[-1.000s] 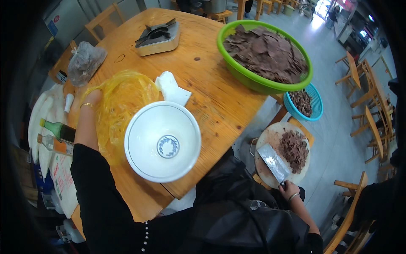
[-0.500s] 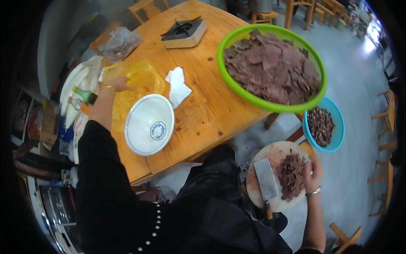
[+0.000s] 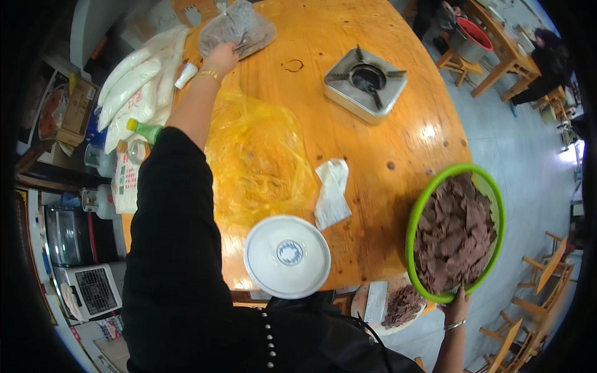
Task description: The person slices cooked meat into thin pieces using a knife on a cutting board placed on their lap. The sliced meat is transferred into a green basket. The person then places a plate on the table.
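Observation:
At the far left of the table, my left hand (image 3: pixel 222 60) is stretched out, its fingers closed on the near edge of a clear plastic bag (image 3: pixel 239 28) with dark contents. My right hand (image 3: pixel 458 306) grips the near rim of a green plastic colander (image 3: pixel 413 245) heaped with thin brown slices of meat (image 3: pixel 454 233). Beneath its level, a round chopping board (image 3: pixel 359 304) carries a cleaver (image 3: pixel 375 301) and a small pile of chopped meat (image 3: pixel 403 306). A white bowl (image 3: pixel 264 270) with a blue motif sits at the near table edge.
A crumpled yellow plastic bag (image 3: pixel 258 165) spreads behind the bowl, beside white tissue (image 3: pixel 333 193). A portable gas stove (image 3: pixel 364 84) stands farther back. Green bottle (image 3: pixel 144 130) and white sacks (image 3: pixel 140 78) are left. Wooden chairs (image 3: pixel 547 261) and another person (image 3: pixel 544 68) are right.
My left hand has moved from the yellow bag to the clear bag. My right hand has left the chopped meat and taken the green colander's rim. The view has shifted.

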Available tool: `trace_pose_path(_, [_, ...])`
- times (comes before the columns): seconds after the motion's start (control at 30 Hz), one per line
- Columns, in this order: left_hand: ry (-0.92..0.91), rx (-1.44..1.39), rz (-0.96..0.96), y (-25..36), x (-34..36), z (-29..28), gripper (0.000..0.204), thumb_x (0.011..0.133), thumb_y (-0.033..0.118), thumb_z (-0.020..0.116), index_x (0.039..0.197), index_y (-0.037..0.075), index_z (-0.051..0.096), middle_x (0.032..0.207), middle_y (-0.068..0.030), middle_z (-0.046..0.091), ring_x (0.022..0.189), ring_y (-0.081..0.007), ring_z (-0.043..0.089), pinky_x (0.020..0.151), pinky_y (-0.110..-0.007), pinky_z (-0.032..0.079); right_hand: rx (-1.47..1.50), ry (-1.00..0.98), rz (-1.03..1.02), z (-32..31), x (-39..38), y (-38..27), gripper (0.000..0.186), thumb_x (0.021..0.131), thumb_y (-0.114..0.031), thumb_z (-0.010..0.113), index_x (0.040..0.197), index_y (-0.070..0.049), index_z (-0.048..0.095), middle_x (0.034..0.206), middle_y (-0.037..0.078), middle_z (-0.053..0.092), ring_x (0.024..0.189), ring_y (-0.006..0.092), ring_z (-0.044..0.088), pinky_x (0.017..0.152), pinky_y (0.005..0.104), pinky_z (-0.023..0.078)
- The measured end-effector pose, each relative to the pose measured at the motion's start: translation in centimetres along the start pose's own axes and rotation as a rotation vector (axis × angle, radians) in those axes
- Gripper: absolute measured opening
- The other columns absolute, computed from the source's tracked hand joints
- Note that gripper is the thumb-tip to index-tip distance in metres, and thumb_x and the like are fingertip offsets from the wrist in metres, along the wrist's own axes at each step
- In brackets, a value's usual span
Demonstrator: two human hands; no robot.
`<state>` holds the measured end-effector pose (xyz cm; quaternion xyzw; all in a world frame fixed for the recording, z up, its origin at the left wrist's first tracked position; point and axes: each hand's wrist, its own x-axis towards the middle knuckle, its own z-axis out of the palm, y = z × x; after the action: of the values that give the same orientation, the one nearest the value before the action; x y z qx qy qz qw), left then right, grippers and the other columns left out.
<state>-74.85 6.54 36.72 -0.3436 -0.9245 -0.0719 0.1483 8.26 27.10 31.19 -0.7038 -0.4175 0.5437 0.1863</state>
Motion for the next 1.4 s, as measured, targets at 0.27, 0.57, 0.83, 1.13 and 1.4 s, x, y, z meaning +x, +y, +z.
trace_pose_path(0.27, [-0.345,0.197,-0.106,1.0,10.9,-0.6,0.060,0.084,0.029,0.063,0.135,0.005,0.042,0.125,-0.0177,0.056,0.110,-0.0311,0.055,0.097,-0.042,0.040,-0.070,0.153,0.101,-3.1,1.3,2.1,0.047,0.093,-0.025,0.043,0.136,-0.014,0.028,0.122,0.016,0.049,0.085,0.0321,0.064,0.048,0.0421,0.058])
trace_pose_path(0.57, [-0.266,0.128,-0.050,-1.8,12.3,7.5,0.076,0.075,0.054,0.066,0.132,0.006,0.048,0.122,-0.0157,0.059,0.109,-0.0338,0.055,0.096,-0.042,0.042,-0.122,0.192,-0.012,-6.9,2.1,5.0,0.044,0.096,-0.017,0.043,0.136,-0.011,0.028,0.119,0.013,0.050,0.092,0.0248,0.060,0.067,0.0362,0.056])
trace_pose_path(0.83, [0.003,-0.213,0.037,-0.3,6.2,4.1,0.029,0.089,0.036,0.053,0.095,0.010,0.065,0.079,-0.0118,0.067,0.074,-0.0333,0.061,0.069,-0.038,0.049,-0.059,0.139,-0.041,-2.9,1.2,3.3,0.042,0.094,-0.016,0.042,0.133,-0.008,0.029,0.113,0.015,0.052,0.085,0.0242,0.062,0.058,0.0346,0.057])
trace_pose_path(1.13, [-0.265,-1.138,0.022,14.1,-7.6,1.5,0.011,0.090,0.017,0.061,0.088,0.006,0.061,0.064,0.0094,0.050,0.058,0.0003,0.042,0.053,-0.018,0.036,0.174,0.138,-0.124,0.2,0.0,1.9,0.038,0.091,-0.014,0.047,0.127,-0.008,0.035,0.097,0.009,0.053,0.072,0.0186,0.057,0.056,0.0318,0.053])
trace_pose_path(1.4, [-0.384,-1.272,0.153,26.3,-14.5,-0.5,0.011,0.090,0.015,0.060,0.086,0.006,0.060,0.065,0.0121,0.042,0.061,0.0019,0.034,0.054,-0.016,0.030,0.167,0.020,-0.214,-0.4,1.8,3.3,0.027,0.090,-0.017,0.049,0.116,-0.013,0.042,0.088,0.005,0.052,0.063,0.0207,0.059,0.043,0.0341,0.053])
